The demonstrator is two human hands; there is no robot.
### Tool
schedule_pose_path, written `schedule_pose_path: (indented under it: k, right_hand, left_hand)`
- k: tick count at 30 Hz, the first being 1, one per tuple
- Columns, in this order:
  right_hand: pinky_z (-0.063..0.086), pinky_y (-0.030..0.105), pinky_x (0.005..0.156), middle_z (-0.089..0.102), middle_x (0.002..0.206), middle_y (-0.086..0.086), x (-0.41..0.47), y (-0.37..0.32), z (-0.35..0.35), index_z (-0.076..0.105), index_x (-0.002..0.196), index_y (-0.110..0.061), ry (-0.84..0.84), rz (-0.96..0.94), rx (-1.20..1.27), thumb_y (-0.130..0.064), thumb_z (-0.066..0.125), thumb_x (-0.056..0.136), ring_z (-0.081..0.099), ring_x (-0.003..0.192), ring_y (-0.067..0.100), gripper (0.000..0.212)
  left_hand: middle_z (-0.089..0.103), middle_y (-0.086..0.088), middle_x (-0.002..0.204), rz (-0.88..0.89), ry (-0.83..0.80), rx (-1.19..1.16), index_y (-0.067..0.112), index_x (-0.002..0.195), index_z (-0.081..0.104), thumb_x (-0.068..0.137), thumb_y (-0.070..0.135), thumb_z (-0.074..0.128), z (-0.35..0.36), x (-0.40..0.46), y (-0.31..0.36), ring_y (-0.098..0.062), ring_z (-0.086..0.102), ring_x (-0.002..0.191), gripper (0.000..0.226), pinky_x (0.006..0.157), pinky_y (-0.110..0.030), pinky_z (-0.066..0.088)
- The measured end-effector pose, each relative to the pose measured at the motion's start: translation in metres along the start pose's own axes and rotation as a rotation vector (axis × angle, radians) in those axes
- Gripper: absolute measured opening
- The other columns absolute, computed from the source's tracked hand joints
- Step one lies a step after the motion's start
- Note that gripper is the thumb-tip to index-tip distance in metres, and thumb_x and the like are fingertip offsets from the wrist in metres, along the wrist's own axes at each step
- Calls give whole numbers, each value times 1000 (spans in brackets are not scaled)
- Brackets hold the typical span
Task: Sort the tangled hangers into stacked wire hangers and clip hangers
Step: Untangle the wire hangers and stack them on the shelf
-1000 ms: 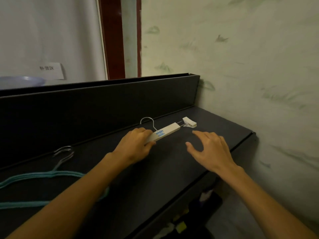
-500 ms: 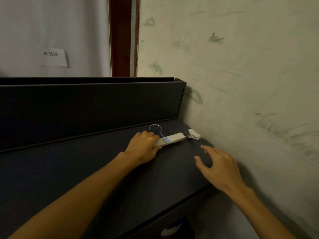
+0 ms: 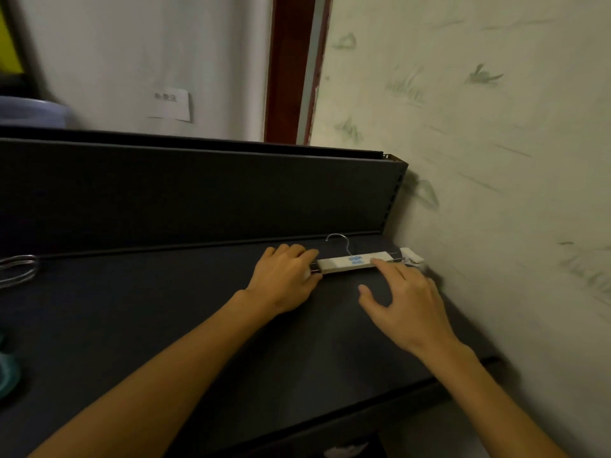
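A white clip hanger [image 3: 350, 262] with blue lettering, a metal hook and a white clip at its right end lies flat on the dark shelf [image 3: 165, 319], close to the back panel and the right wall. My left hand [image 3: 284, 279] covers and grips its left end. My right hand [image 3: 403, 302] is spread, its index fingertip touching the bar's right part. At the far left edge lie the metal hooks of wire hangers [image 3: 18, 269] and a bit of a teal hanger [image 3: 6, 371].
A dark upright back panel [image 3: 198, 193] runs behind the shelf. The patterned wall [image 3: 496, 193] closes off the right side. The shelf's front edge [image 3: 363, 404] drops off below my right forearm. A bluish basin [image 3: 29, 110] sits beyond the panel, upper left.
My right hand has moved forward from the shelf's front to touch the clip hanger's right part. The view has swung left, bringing the wire hangers' hooks back into sight.
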State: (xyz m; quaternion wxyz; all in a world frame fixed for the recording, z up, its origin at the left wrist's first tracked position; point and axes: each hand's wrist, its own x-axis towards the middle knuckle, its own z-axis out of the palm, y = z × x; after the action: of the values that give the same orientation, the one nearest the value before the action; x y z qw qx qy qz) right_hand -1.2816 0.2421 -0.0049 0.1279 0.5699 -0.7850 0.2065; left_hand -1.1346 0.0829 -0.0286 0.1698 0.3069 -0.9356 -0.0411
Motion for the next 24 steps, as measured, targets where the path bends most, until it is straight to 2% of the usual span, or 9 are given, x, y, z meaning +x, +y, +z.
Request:
schedule_pose_path:
  k: [4,8,16,24]
  right_hand:
    - [38,36,96,56,125,0,2,-73,6,45,135,-21,-26,-119,17,-53,50,85,48,116,18,60]
    - [39,36,96,53,127,0,-14,-176,18,45,136,-20,-50,-268,36,-60,39,84,47,115,18,65]
    - [36,35,96,44,134,-1,-88,-418,43,38,139,-24,-164,-480,131,-62,41,86,41,120,18,65]
    - [35,38,98,46,136,0,-143,-594,56,39,139,-24,-214,-597,220,-62,41,87,40,124,21,65]
  left_hand:
    - [39,0,143,-127,28,62,26,143,30,92,51,42,-39,-83,-51,-19,39,128,58,105,-36,30]
    - [35,1,145,-285,37,132,28,142,29,91,54,42,-88,-189,-115,-19,35,131,59,107,-37,28]
    - [40,2,142,-532,158,267,27,139,38,91,54,41,-191,-432,-229,-21,38,129,55,103,-37,30]
    - [44,3,139,-692,146,290,28,136,42,91,55,43,-259,-603,-318,-22,40,127,53,101,-39,32]
